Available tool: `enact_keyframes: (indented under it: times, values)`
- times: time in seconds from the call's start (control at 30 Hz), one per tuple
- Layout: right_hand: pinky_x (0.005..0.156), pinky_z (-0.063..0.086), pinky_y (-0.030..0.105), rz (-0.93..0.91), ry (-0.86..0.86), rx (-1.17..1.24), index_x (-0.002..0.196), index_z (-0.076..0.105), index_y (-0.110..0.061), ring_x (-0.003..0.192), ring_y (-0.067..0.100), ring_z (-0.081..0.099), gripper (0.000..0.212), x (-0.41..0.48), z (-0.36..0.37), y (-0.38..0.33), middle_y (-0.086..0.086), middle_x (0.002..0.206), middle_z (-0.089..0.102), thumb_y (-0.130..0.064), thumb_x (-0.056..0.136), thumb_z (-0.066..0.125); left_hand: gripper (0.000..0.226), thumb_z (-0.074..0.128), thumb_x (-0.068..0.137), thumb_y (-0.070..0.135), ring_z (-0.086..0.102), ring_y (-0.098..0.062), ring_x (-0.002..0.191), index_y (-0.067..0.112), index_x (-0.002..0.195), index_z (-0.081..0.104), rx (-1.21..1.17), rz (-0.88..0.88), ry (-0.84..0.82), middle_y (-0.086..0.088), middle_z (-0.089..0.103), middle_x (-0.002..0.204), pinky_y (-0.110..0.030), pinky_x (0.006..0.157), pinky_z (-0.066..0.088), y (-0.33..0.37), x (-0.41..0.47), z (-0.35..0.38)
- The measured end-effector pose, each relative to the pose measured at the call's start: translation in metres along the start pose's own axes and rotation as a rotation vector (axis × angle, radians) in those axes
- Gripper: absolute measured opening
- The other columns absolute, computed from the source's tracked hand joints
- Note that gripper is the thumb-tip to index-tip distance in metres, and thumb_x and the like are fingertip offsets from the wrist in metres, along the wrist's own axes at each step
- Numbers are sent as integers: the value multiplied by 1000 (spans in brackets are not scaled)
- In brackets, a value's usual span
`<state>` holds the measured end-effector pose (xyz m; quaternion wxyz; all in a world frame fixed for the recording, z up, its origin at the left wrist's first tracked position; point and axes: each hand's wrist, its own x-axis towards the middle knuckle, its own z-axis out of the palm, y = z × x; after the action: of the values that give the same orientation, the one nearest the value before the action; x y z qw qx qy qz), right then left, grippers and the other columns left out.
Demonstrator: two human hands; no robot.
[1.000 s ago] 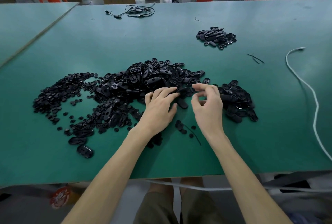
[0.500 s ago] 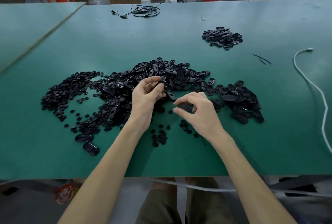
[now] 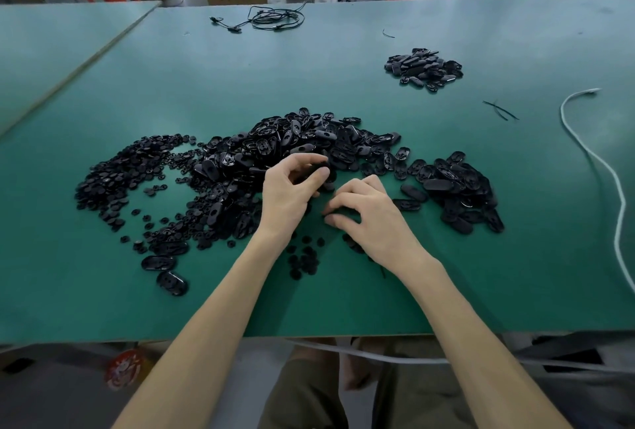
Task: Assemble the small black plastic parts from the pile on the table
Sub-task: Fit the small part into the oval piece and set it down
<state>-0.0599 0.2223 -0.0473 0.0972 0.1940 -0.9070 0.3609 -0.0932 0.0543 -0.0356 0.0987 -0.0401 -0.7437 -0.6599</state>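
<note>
A big pile of black oval plastic shells [image 3: 309, 140] lies on the green table [image 3: 309, 67], with a spread of small round black pieces [image 3: 117, 174] to its left and more ovals [image 3: 460, 184] to its right. My left hand [image 3: 292, 188] is raised at the pile's near edge, gripping one black oval shell [image 3: 316, 171] between thumb and fingers. Just right of it my right hand [image 3: 367, 219] hovers low over the table with fingers curled; whether its fingertips pinch a small piece is hidden.
A smaller heap of black oval parts [image 3: 424, 69] sits at the far right. A white cable [image 3: 598, 167] runs along the right side, a black cable [image 3: 271, 18] lies at the far edge. Loose small discs [image 3: 304, 258] lie between my forearms. Boxes and orange stools stand beyond.
My left hand lifted an oval shell off the pile and now holds it up. My right hand drew back from the pile toward me and lowered to the table beside the left hand.
</note>
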Motion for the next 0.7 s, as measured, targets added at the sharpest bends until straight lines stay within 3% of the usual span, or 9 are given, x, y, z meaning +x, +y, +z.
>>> enact_keyframes:
  times: [0.13,0.27,0.37,0.53,0.7]
  values:
    - [97,37,21,12,-9,4,97,78,-18,107,10,40,7,1,0,-1,-15,103,62,-23,92,78,20,80,91,16,70,-7,85,13,110,76,163,14,-4,2,75,94,-19,77,53,-3,2,5]
    - [94,37,21,5,5,16,96,76,-15,104,12,42,7,0,-2,-1,-9,100,64,-22,95,75,15,79,92,15,62,-9,58,12,107,75,84,-30,4,-3,74,80,-19,56,48,-1,1,3]
    - [89,42,24,36,62,76,96,73,-14,99,14,49,7,1,-3,-3,-8,92,67,-18,99,69,12,68,100,8,53,-7,52,10,109,75,72,-21,-5,-7,72,74,-20,56,47,-1,2,1]
    - [82,55,24,213,225,371,97,72,-18,83,10,70,7,3,-9,-2,-7,80,73,-15,101,67,38,40,105,-12,68,-10,83,1,130,65,-18,-64,-41,-11,67,105,-24,80,58,1,5,2]
    - [78,56,22,256,304,435,104,74,-20,83,4,70,14,2,-13,-3,-8,83,75,-9,102,65,43,37,101,-19,73,-16,104,0,131,61,-200,-126,-57,-14,63,119,-26,93,57,2,5,0]
